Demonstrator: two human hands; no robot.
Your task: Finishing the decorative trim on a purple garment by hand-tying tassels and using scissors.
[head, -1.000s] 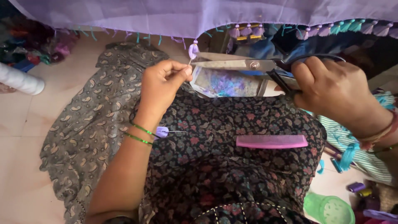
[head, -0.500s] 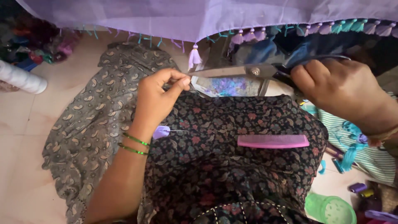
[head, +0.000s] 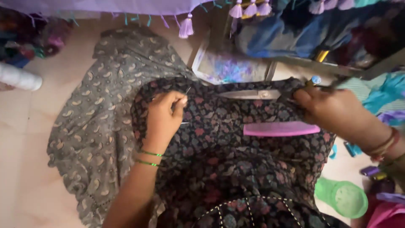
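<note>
Left hand [head: 163, 116] pinches a needle [head: 186, 92] between closed fingers, above the dark floral fabric [head: 236, 169]. Right hand [head: 333, 109] grips scissors [head: 253, 94], blades pointing toward the left fingers. Fabric appears soft and limp, best held near its edge; needle thin, slippery.

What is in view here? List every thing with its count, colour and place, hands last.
dark floral cloth: one, black with red flowers, centre.
grey patterned cloth: one, grey, left on the floor.
scissors: one pair, silver, on the dark cloth's top edge.
comb: one, pink, on the dark cloth.
tassel: one, lilac, hanging at the top.
thread cone: one, white, far left.
round lid: one, green, bottom right.
left hand: pinching a needle.
right hand: gripping the scissors' handles.
</note>
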